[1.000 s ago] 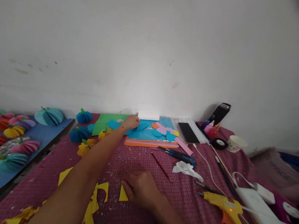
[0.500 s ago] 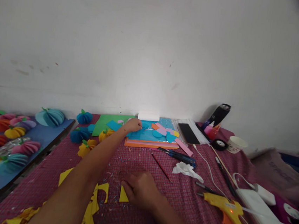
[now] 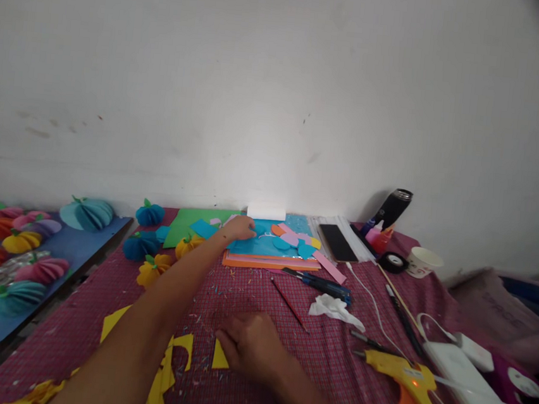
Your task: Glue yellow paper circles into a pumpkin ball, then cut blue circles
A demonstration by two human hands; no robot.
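Observation:
My left hand reaches to the back of the table, over a blue sheet. Its fingers are slightly apart, and the tips are beside small blue paper pieces. Cut petal shapes in pink, orange, blue and yellow lie to the right of it. Nearer to me, my right hand rests on the checked cloth with curled fingers; whatever they may hold is hidden. A small yellow paper piece lies against its thumb side. More yellow paper scraps are to the left, partly behind my left forearm.
Folded paper pumpkins stand on the left, others on a blue board. On the right are a yellow glue gun, a white power strip, a phone, a cutter, a pencil, a paper cup and a bottle.
My left hand stays over the blue sheet, its fingers loosening a little from a closed curl. My right hand keeps its place. The view has shifted slightly.

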